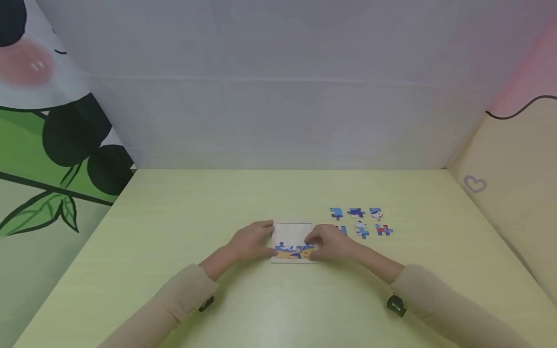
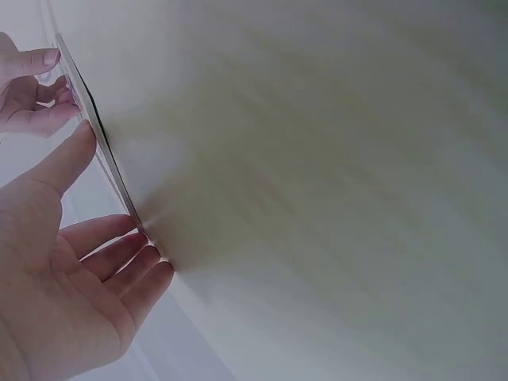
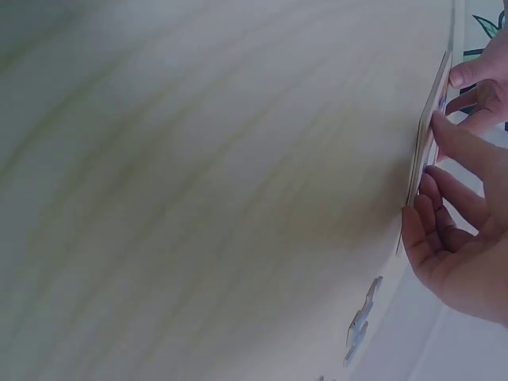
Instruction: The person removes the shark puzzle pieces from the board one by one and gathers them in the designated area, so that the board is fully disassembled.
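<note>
A square puzzle board with a white frame lies on the table. Blue and orange jigsaw pieces fill its lower part, while the upper part shows bare white. My left hand holds the board's left side, with its thumb at the lower left and fingers along the edge towards the far corner. At the right side, my right hand has its thumb and bent index finger on a jigsaw piece at the lower right of the board, partly hidden by that hand. Both hands meet the board's edges in the wrist views.
Several loose jigsaw pieces lie in two rows on the pale table, right of the board; my right hand partly covers one. A grey wall stands behind the table, with printed side panels at left and right.
</note>
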Action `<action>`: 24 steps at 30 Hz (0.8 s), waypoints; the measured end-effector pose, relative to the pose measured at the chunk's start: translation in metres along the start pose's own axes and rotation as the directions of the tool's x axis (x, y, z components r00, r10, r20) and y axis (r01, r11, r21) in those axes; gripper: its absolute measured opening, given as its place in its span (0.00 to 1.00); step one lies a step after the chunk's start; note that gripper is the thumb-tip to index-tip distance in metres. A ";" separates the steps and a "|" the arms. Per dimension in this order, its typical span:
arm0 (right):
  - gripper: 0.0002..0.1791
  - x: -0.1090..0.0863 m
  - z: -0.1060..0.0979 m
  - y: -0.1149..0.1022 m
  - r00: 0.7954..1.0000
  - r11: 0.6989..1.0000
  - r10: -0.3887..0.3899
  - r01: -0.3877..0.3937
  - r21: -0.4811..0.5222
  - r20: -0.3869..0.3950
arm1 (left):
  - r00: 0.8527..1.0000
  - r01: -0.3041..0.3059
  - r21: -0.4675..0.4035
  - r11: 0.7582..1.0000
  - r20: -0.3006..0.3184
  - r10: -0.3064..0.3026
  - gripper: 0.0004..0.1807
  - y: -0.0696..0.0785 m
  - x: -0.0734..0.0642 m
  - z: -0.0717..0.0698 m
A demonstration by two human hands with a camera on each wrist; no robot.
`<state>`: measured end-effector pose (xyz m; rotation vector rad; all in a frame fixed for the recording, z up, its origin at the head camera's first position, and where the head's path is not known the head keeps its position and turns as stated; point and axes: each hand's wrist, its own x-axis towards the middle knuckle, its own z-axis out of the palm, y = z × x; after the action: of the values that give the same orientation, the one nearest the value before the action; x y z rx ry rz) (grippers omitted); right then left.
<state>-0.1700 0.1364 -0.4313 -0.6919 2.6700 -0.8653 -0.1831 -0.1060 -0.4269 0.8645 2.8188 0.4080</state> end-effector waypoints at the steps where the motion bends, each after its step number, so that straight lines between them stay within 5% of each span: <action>1: 0.18 0.000 0.000 -0.001 1.000 1.000 0.003 -0.003 0.000 -0.007 | 1.000 0.000 -0.002 1.000 0.000 0.000 0.37 0.000 0.000 0.000; 14: 0.15 0.002 0.000 -0.002 1.000 1.000 -0.014 0.014 0.019 -0.018 | 1.000 -0.005 -0.016 1.000 -0.015 0.004 0.35 0.003 0.001 -0.002; 24: 0.15 0.000 0.002 -0.001 1.000 0.999 -0.023 0.023 0.025 -0.020 | 0.986 0.151 0.000 0.989 -0.065 -0.150 0.31 0.030 0.007 0.004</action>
<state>-0.1688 0.1347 -0.4318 -0.7133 2.6680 -0.9150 -0.1722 -0.0779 -0.4219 0.6441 2.9205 0.4139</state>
